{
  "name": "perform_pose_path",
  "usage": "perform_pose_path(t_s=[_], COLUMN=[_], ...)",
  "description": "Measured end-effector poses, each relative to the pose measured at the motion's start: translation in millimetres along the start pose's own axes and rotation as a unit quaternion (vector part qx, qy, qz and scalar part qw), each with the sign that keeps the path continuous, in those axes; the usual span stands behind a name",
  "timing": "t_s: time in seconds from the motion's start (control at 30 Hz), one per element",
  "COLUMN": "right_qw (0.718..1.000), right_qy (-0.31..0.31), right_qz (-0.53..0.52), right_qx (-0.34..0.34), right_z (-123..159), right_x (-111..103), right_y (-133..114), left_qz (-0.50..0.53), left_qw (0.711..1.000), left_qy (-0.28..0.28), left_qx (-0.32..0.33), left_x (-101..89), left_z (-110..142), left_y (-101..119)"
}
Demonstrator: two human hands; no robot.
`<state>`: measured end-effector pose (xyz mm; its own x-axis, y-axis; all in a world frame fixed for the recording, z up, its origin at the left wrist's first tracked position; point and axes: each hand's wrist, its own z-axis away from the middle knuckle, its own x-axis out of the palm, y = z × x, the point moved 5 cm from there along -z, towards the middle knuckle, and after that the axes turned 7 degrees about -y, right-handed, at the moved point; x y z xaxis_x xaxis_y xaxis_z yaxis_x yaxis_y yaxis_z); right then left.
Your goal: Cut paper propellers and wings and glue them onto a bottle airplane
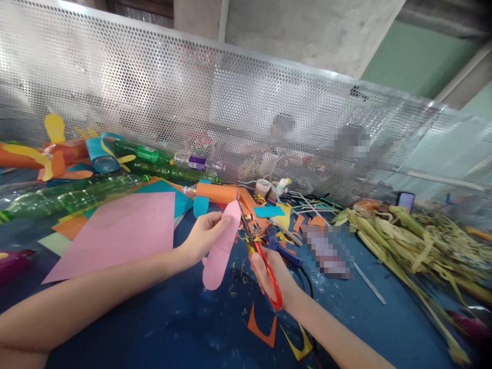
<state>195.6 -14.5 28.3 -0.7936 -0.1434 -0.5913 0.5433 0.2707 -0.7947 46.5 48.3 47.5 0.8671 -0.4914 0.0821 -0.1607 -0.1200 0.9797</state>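
Note:
My left hand point(203, 237) pinches a long rounded pink paper piece point(222, 248) and holds it upright above the blue table point(184, 328). My right hand point(273, 274) grips red-handled scissors point(258, 247), its fingers through the handle loops. The blades point up and away and lie against the right edge of the pink piece near its top. A large pink paper sheet point(119, 233) lies flat to the left of my left forearm.
Green plastic bottles point(73, 196), paper-wrapped tubes and coloured paper scraps point(269, 215) litter the far side. A pile of dried plant stalks point(415, 241) fills the right. A perforated metal screen point(230, 113) stands along the back. A phone point(406, 200) leans near it.

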Motion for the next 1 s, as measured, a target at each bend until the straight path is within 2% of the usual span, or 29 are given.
perform_pose_path(t_s=[0.23,0.47,0.67,1.0], right_qw=[0.999,0.999,0.998,0.998], right_qy=[-0.017,-0.016,-0.026,-0.007], right_qz=[0.022,0.017,0.036,0.036], right_qx=[0.025,0.04,0.051,0.047], right_z=[-3,-5,-6,-5], right_x=[-4,-4,-5,-5], right_y=[1,5,10,5], left_qz=[-0.056,-0.093,-0.172,-0.223], left_qw=[0.998,0.995,0.983,0.974], left_qy=[0.0,-0.046,-0.057,-0.029], left_qx=[0.026,-0.002,0.026,0.018], left_x=[-5.1,-12.7,-16.2,-23.3], left_z=[-4,-16,-17,-21], left_y=[4,2,14,18])
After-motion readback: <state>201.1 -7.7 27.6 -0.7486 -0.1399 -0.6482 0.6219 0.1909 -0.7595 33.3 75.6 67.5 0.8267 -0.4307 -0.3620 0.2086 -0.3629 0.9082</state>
